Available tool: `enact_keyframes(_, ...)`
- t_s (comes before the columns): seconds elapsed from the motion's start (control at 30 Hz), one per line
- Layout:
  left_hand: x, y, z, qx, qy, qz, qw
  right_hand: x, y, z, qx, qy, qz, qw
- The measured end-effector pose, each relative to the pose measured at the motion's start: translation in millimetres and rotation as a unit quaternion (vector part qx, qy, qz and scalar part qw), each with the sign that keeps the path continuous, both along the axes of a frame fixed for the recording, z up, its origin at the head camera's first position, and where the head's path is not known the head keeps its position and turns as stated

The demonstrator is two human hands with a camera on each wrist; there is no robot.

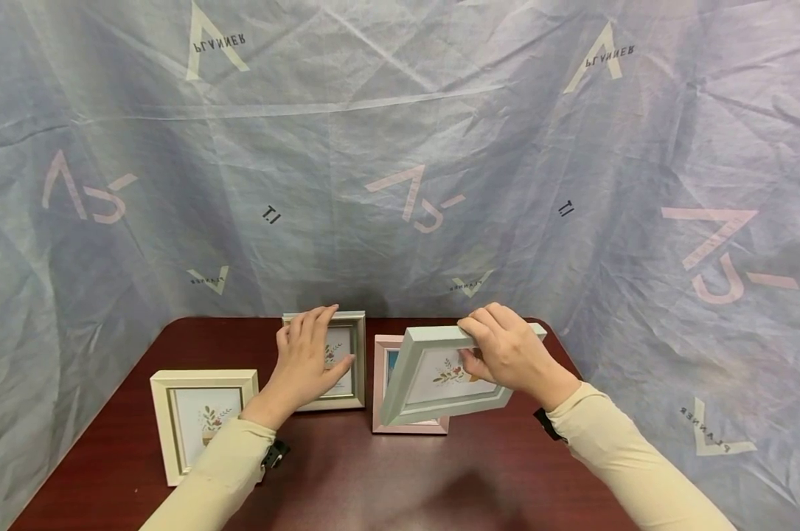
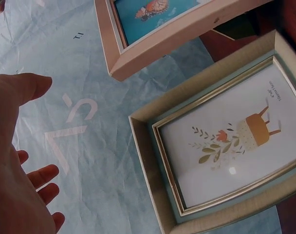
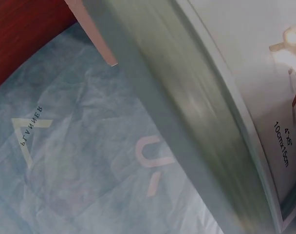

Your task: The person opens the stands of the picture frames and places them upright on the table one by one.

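Observation:
My right hand [image 1: 511, 355] grips a pale green picture frame [image 1: 394, 383] by its edge, thumb on the front and fingers over the top. The frame is tilted and raised off the table, covering much of a pink picture frame [image 1: 378, 398] behind it. My left hand [image 1: 307, 366] is in front of a silver-gold picture frame [image 1: 358, 361], its fingers spread and holding nothing. In the left wrist view that hand [image 2: 16, 161] is apart from the silver-gold frame [image 2: 153, 185]. The right wrist view shows the green frame [image 3: 187, 107] close up, with the fingers almost entirely out of sight.
A cream picture frame [image 1: 164, 435] stands at the left of the dark red table [image 1: 346, 472], partly behind my left forearm. Grey printed cloth [image 1: 333, 162] hangs behind the table and along both sides. The pink frame [image 2: 153, 58] shows a butterfly picture.

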State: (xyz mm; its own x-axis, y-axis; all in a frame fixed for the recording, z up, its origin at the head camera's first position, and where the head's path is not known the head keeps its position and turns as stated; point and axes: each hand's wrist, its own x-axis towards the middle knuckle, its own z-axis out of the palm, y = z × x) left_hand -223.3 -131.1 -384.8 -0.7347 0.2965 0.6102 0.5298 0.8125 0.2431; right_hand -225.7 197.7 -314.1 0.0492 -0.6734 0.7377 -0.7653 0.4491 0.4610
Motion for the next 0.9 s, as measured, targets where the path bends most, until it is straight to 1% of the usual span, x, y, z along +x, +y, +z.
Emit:
enact_keyframes(0.13,-0.3,3.3,-3.4,-0.022,-0.003,-0.009,0.9997,1.9,-3.0,-1.3,0.01,0.001,0.005,0.9999)
enact_keyframes(0.27,-2.4,6.4,-8.5,-0.055,-0.006,-0.034,0.9979,4.2,-5.3,-3.8,0.03,-0.004,0.024,0.9992)
enact_keyframes(0.37,-4.8,7.3,-11.9,-0.072,-0.005,-0.055,0.9959,6.5,-6.7,-5.6,0.048,-0.01,0.034,0.9982)
enact_keyframes(0.43,-6.3,7.4,-13.3,-0.082,-0.005,-0.062,0.9947,8.0,-7.6,-6.5,0.06,-0.013,0.039,0.9974)
enact_keyframes(0.67,-9.1,6.4,-15.3,-0.097,-0.004,-0.066,0.9931,10.2,-6.4,-8.6,0.107,-0.014,0.032,0.9937)
enact_keyframes(0.9,-9.9,4.0,-15.5,-0.104,-0.006,-0.061,0.9927,11.0,-1.2,-7.9,0.151,-0.044,0.018,0.9874)
